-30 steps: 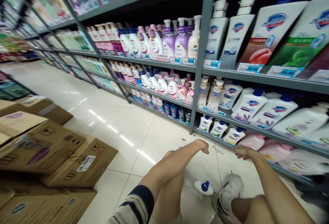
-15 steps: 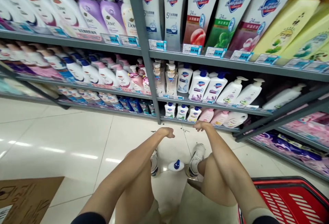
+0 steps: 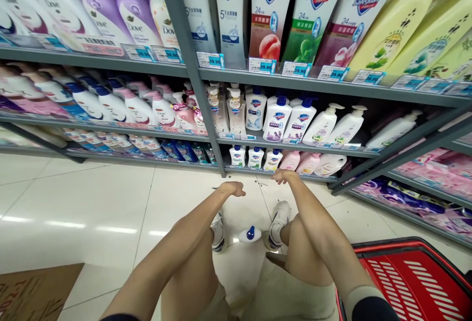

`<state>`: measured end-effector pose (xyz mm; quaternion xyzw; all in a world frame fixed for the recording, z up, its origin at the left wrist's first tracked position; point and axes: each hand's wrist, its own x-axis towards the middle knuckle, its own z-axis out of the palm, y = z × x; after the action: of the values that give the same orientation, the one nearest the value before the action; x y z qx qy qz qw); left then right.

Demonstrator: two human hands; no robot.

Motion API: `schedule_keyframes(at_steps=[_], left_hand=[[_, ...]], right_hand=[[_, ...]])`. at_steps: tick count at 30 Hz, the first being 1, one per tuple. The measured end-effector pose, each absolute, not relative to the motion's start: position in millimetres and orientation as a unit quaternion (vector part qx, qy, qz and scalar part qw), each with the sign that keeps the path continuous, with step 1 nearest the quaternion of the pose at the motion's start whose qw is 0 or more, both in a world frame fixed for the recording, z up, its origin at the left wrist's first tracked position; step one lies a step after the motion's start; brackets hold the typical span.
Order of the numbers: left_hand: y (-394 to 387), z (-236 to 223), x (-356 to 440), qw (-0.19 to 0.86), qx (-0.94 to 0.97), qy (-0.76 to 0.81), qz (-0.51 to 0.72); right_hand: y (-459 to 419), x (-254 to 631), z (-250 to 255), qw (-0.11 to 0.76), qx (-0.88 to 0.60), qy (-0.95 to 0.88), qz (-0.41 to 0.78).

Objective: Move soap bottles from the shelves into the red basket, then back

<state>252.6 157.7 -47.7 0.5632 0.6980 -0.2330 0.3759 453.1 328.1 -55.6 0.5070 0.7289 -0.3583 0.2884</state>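
"Safeguard" and "24" are being displayed on the peach-printed bottle (image 3: 272, 18) and green-labelled bottle (image 3: 313, 16). "5" is being carried by a white-and-grey bottle (image 3: 230, 16). "Dove" is being shown on a purple bottle (image 3: 137, 18), "39.90" on price tags (image 3: 262, 65).

From above the lap (image 3: 298, 294), the head camera looked forward and steeply down, straight between the knees (image 3: 297, 249) to the floor (image 3: 180, 198) and on to the shelves (image 3: 258, 80) beyond! Close in came the forearms (image 3: 184, 245), running large from the bottom edge, with the left hand (image 3: 234, 189) and right hand (image 3: 284, 176) farther out; the top edge sliced through tall bottles (image 3: 271, 11), the lower right corner through a red basket (image 3: 394, 256).
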Motion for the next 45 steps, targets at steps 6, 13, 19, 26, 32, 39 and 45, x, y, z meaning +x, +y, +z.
schedule_keyframes(at_steps=[6,13,19,26,32,39,45], left_hand=[[158.0,-50.3,250.7,0.371,0.569,0.699,-0.227],[159.1,-52.3,249.0,0.372,0.572,0.696,-0.224],[159.1,-55.7,247.1,0.37,0.572,0.694,-0.233],[159.8,-57.3,246.2,0.37,0.57,0.695,-0.235],[159.4,-57.4,246.1,0.371,0.569,0.697,-0.23],[158.9,-55.7,246.4,0.375,0.564,0.699,-0.231],[159.0,-54.1,246.6,0.369,0.568,0.697,-0.232]], right_hand=[[328.8,452.6,-56.1,0.292,0.503,0.733,-0.353],[328.4,452.1,-55.6,0.29,0.498,0.734,-0.359],[329.5,452.2,-56.5,0.292,0.503,0.732,-0.355],[329.7,452.1,-56.5,0.297,0.505,0.727,-0.358],[329.2,450.5,-57.6,0.297,0.499,0.73,-0.36],[329.8,450.4,-58.8,0.299,0.499,0.731,-0.358],[330.1,450.1,-59.6,0.298,0.504,0.729,-0.356]])
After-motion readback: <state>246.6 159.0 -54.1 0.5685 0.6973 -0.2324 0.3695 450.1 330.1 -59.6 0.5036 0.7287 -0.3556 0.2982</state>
